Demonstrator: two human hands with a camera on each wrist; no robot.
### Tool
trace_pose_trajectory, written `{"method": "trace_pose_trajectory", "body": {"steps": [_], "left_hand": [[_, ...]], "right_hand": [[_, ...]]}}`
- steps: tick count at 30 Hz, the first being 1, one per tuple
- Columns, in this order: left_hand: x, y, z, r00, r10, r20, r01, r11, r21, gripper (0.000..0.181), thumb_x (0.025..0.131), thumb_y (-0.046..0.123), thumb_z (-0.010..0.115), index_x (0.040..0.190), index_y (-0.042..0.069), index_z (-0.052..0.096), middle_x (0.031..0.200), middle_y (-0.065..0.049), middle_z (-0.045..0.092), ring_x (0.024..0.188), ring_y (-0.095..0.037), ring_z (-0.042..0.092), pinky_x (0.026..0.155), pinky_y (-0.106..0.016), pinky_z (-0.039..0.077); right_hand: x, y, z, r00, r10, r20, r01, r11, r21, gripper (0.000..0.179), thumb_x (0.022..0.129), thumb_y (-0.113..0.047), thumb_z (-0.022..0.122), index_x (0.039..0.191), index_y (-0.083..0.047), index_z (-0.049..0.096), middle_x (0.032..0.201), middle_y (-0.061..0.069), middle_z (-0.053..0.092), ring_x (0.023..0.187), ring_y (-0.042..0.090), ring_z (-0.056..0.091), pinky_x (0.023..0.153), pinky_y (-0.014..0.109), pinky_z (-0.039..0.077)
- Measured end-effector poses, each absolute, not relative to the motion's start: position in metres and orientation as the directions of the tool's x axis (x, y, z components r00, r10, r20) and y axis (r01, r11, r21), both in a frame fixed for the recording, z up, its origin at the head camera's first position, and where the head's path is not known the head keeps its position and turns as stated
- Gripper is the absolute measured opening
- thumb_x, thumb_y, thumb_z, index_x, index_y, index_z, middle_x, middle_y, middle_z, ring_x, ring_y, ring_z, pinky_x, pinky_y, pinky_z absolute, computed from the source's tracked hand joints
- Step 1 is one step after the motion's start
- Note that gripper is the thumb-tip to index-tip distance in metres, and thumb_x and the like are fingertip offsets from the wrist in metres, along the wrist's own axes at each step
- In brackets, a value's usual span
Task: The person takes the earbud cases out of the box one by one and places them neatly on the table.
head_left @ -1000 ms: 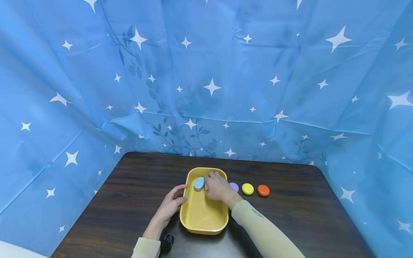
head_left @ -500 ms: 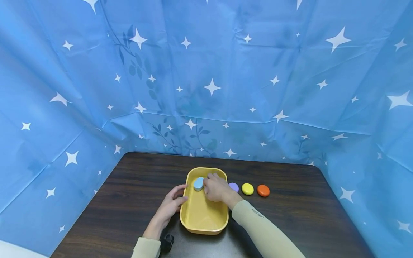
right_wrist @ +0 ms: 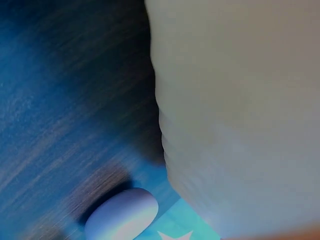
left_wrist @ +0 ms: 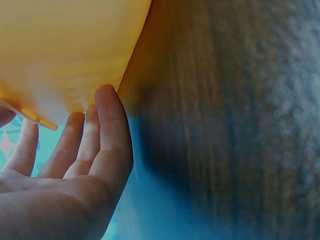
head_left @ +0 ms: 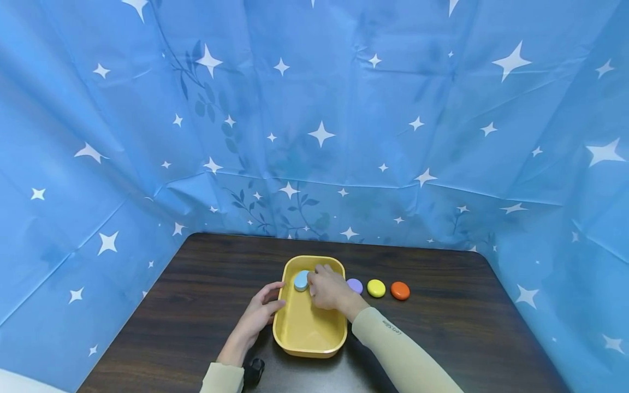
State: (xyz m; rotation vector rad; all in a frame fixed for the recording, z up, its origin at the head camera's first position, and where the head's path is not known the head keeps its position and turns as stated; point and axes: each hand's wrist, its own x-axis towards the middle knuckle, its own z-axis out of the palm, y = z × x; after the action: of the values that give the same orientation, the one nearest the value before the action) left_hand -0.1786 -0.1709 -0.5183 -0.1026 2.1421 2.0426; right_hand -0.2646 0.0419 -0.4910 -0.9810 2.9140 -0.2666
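Observation:
A yellow rectangular tray (head_left: 309, 333) stands on the dark wooden table. My left hand (head_left: 255, 315) holds its left side, thumb and index finger at the rim. In the left wrist view, fingertips (left_wrist: 106, 97) of that hand lie against the outer wall. My right hand (head_left: 328, 287) reaches down inside the tray's far right part, fingers bent and close together. Its fingertips are hidden, and I cannot tell whether they hold anything. Just left of its thumb lies a light blue round disc (head_left: 301, 280) on the tray floor.
Right of the tray, a purple disc (head_left: 355, 286), a yellow disc (head_left: 376, 288) and an orange-red disc (head_left: 400, 290) lie in a row. A small black object (head_left: 254, 371) sits by the left wrist. A blue star-patterned cloth (head_left: 314, 136) hangs behind the table.
The head view has shifted very slightly. Both hands, the tray and the discs stay essentially where they were.

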Motion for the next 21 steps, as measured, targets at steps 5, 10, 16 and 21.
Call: {"method": "trace_pose_trajectory", "body": {"steps": [5,10,16,21], "left_hand": [[-0.179,-0.171,-0.517,-0.982,0.074,-0.176,-0.172,0.053,0.984,0.050,0.101,0.015,0.061,0.148,0.008,0.048,0.148,-0.022,0.046,0.117,-0.032,0.061,0.088,-0.045,0.055],[-0.179,-0.170,-0.517,-0.981,0.076,-0.176,-0.172,0.060,0.983,0.049,0.102,0.015,0.060,0.148,0.008,0.048,0.149,-0.022,0.046,0.118,-0.033,0.060,0.088,-0.045,0.055],[-0.179,-0.170,-0.518,-0.981,0.067,-0.180,-0.175,0.064,0.982,0.048,0.101,0.016,0.062,0.147,0.009,0.049,0.148,-0.021,0.047,0.118,-0.032,0.060,0.089,-0.045,0.055],[-0.180,-0.170,-0.518,-0.982,0.063,-0.179,-0.175,0.063,0.982,0.048,0.101,0.015,0.062,0.147,0.009,0.049,0.147,-0.021,0.048,0.117,-0.031,0.061,0.088,-0.044,0.055]], "right_hand": [[-0.264,0.042,-0.488,-0.794,-0.607,0.018,-0.600,0.780,-0.174,0.015,0.089,-0.018,0.070,0.103,-0.017,0.067,0.096,-0.003,0.050,0.085,0.018,0.042,0.068,0.031,0.043],[-0.262,0.043,-0.484,-0.794,-0.606,0.043,-0.603,0.778,-0.174,0.014,0.090,-0.020,0.068,0.104,-0.017,0.067,0.098,-0.002,0.051,0.088,0.017,0.043,0.073,0.031,0.045],[-0.258,0.043,-0.478,-0.807,-0.588,0.059,-0.588,0.789,-0.175,0.020,0.089,-0.023,0.070,0.107,-0.017,0.068,0.102,-0.001,0.055,0.091,0.016,0.045,0.084,0.033,0.049],[-0.257,0.045,-0.476,-0.815,-0.576,0.062,-0.577,0.796,-0.182,0.023,0.087,-0.025,0.072,0.108,-0.018,0.067,0.103,-0.002,0.055,0.092,0.017,0.046,0.085,0.034,0.049]]}}
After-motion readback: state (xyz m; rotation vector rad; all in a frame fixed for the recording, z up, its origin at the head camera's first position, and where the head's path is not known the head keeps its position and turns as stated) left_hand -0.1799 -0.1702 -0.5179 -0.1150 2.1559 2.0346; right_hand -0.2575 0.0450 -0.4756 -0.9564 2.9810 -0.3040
